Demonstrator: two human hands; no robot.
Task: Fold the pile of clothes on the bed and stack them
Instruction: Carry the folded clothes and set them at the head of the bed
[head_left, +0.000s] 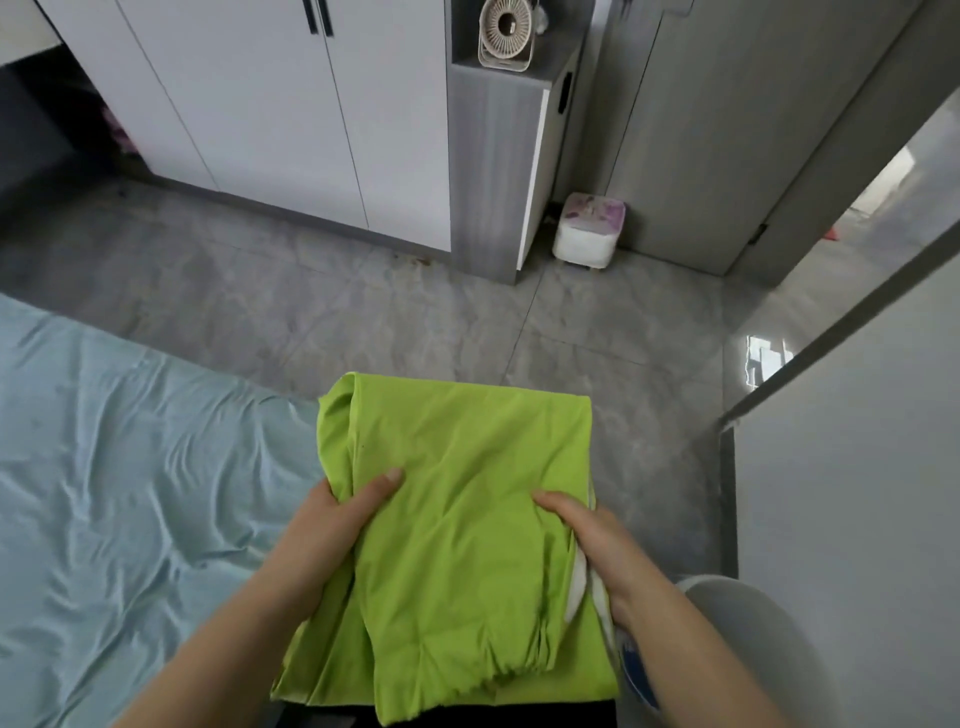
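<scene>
Lengthwise, green garment (457, 499) runs away from both gripping hands.

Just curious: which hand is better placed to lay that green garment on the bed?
Probably the left hand: it grips the green garment on the side beside the bed; the right hand holds the far edge.

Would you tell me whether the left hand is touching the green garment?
Touching: the head view shows the left hand gripping the green garment, thumb on top.
</scene>
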